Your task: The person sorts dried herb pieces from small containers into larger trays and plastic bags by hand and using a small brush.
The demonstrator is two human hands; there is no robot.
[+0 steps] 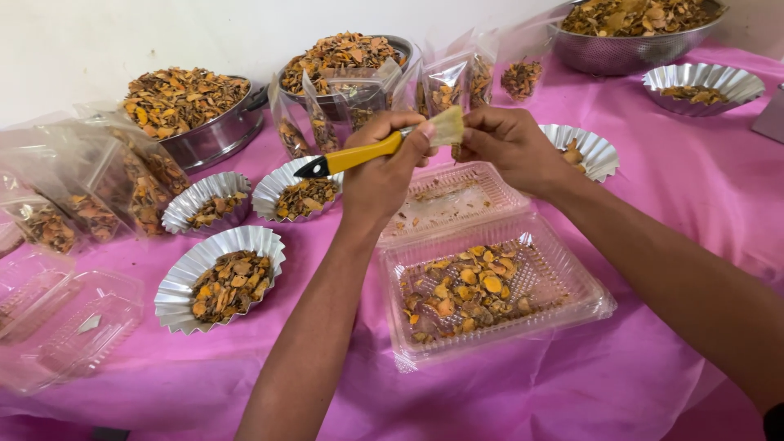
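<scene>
While our left hand grips the yellow-handled cutter, fingers wrapped tight, our right hand pinches the pale slip at its tip; we'd keep that slip taut and fingertips off the edge. Both wrists are raised over the open clear clamshell tray of dried orange chips

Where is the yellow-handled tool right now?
In the head view, the yellow-handled tool is in the left hand, centre, above the open clear plastic clamshell box.

The steel bowl and grey box are cut off by the picture's edges.
</scene>
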